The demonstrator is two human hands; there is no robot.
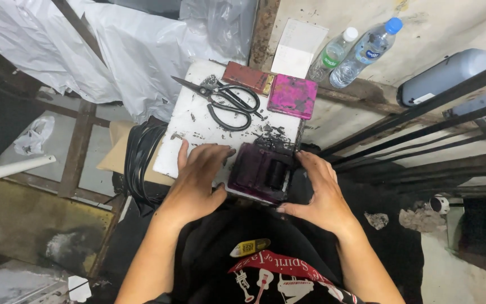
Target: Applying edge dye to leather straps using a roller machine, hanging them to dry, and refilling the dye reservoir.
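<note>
Black cloth (265,236) with a red and white print covers the person's lap at the bottom of the view. Both forearms reach up from there to a white board (198,121). On the board's near right corner sits a dark purple block (260,171) with a black cylinder set in its top. The left hand (198,174) lies flat on the board, fingers spread and open, its thumb against the block's left side; it grips nothing. The right hand (319,188) is half open, cupped against the block's right edge, thumb at the near corner, fingers along the far side.

Black scissors (229,101) lie closed farther back on the board. Beyond them lie a brown-red block (247,76) and, just beside it, a magenta-stained square pad (293,95). Two clear bottles (355,50) lie against a grey wall, near a white card (298,48). Black cable (142,157) coils at the board's left edge. White plastic sheeting (113,50) hangs at upper left. Black rods (423,129) run off to the right.
</note>
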